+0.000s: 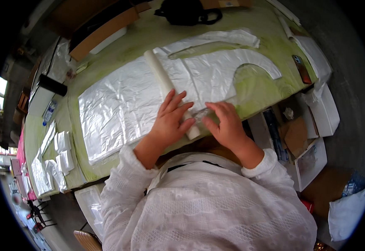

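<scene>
A thin, shiny plastic apron [115, 111] lies flat and wrinkled in front of me, its curved strap-like ends toward the far right. A long off-white roll [158, 71] lies across it, slanting from the far side to the table's near edge. My left hand [170, 119] rests over the near part of the roll with its fingers spread. Just right of the roll's near end is my right hand [225, 125], thumb and fingers apart beside a crumpled bit of the plastic. Whether its fingertips touch that plastic, I cannot tell.
The table [270, 85] has a green cover. A phone [301, 69] lies near its right edge, a black bag [182, 11] at the back. To the left are a black cylinder [53, 85], a bottle [49, 112] and folded plastic pieces [63, 152]. Open boxes [312, 163] stand below right.
</scene>
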Motion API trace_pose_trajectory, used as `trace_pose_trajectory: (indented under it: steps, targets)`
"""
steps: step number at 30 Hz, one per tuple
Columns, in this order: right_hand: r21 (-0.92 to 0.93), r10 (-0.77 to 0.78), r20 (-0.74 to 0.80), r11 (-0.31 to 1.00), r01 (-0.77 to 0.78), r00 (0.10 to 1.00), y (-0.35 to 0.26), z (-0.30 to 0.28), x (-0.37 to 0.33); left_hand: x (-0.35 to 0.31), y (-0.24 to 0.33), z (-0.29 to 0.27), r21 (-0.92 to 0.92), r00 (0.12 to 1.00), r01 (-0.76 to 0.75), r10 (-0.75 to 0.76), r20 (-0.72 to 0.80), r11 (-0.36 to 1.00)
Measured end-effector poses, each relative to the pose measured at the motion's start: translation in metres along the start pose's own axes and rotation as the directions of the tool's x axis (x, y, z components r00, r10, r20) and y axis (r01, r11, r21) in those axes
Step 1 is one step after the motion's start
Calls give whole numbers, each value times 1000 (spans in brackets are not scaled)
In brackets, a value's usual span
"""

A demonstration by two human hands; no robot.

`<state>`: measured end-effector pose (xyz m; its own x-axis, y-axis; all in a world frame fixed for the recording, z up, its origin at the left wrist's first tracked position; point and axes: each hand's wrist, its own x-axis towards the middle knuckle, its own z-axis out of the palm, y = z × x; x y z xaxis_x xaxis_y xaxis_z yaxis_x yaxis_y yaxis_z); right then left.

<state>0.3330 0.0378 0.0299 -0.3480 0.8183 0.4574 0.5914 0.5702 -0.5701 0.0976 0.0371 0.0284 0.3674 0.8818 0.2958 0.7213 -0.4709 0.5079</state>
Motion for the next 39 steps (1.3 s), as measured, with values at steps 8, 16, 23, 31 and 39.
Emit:
trace_pose_trajectory:
  steps: [8, 16, 23, 31, 39]
  targets:
    - [32, 10, -88, 999, -7, 996, 45, -4, 11, 65, 28, -2, 6, 989, -146, 146, -31, 989]
    - [61, -11, -130, 998, 19, 991, 49, -1, 2, 143, 34, 57, 7, 895, 335, -320, 310, 942]
    - [75, -46, -97, 996, 54, 994, 49, -7, 3, 146, 23, 63, -118, 849, 487, -437, 296, 866]
    - [200, -3, -231, 979, 50, 973, 52, -6, -1, 149, 16, 57, -222, 810, 563, -478, 339, 796]
    - [118, -24, -221, 992, 51, 975, 51, -5, 0, 145, 19, 62, -147, 869, 428, -361, 338, 892]
